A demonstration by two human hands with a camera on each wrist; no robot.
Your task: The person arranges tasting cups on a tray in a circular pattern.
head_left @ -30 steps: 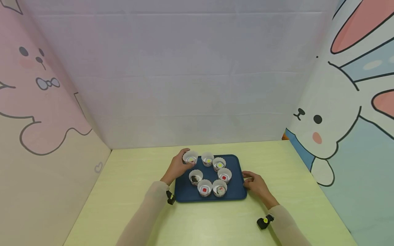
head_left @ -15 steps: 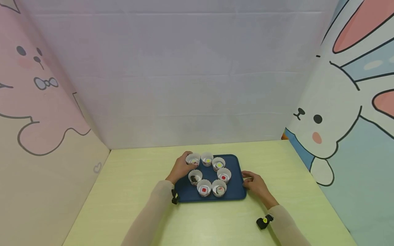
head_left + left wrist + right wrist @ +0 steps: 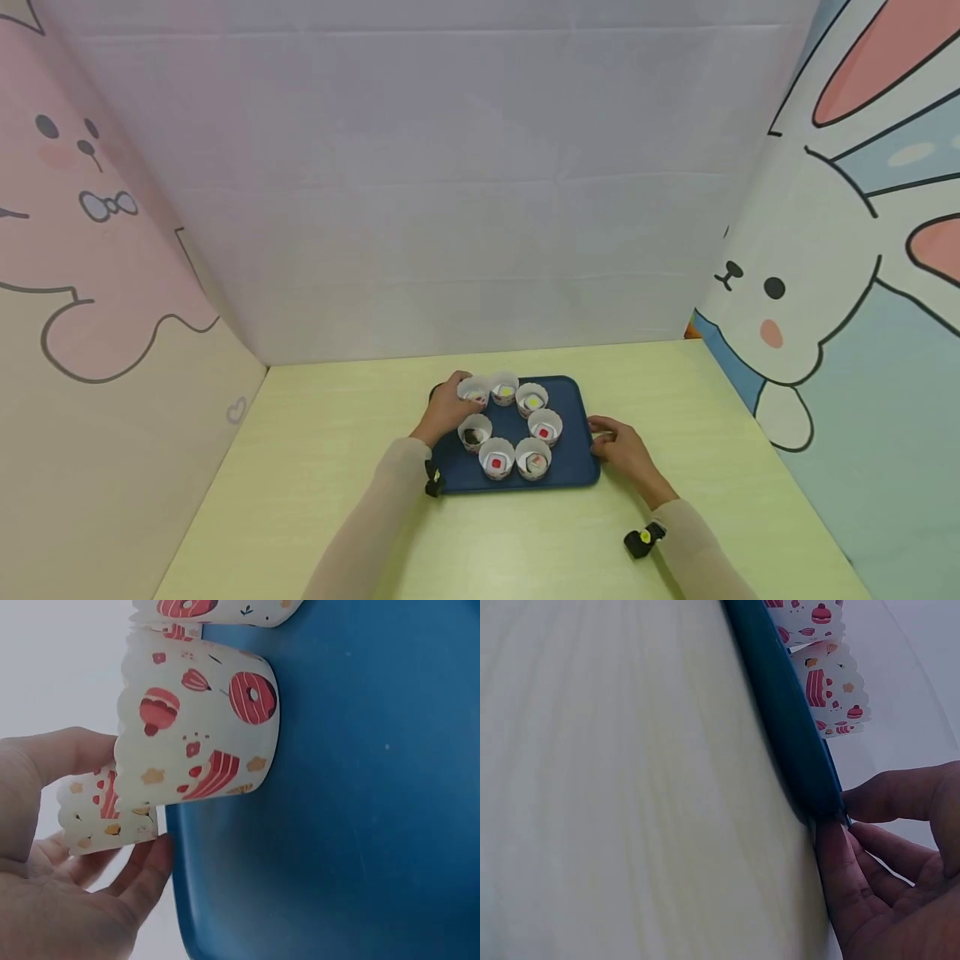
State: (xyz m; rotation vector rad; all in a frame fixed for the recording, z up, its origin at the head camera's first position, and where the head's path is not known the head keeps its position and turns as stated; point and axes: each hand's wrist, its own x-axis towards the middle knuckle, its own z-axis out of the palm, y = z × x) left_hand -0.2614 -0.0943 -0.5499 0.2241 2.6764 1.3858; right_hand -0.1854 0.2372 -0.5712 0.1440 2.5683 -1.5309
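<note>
My left hand [image 3: 446, 411] holds a white cupcake cup [image 3: 472, 388] between thumb and fingers at the back left corner of the blue tray [image 3: 576, 471]. In the left wrist view, the held cup [image 3: 84, 812] is partly hidden behind a nearer cup [image 3: 202, 720] printed with red cakes and donuts. Whether its base touches the tray cannot be told. At the right side, my right hand [image 3: 627, 454] pinches the tray's rim [image 3: 795, 742], thumb above and fingers at the outer edge and below.
Several more cups form a ring on the tray: one with a dark piece [image 3: 472, 436], one with a red mark [image 3: 497, 462], one with a pale piece [image 3: 533, 461]. The tray lies on a yellowish table [image 3: 337, 467], with a white backdrop [image 3: 450, 192] behind.
My left hand has moved the cup rightward and slightly down, from the tray's back left edge to beside the back cup. My right hand stays at the rim.
</note>
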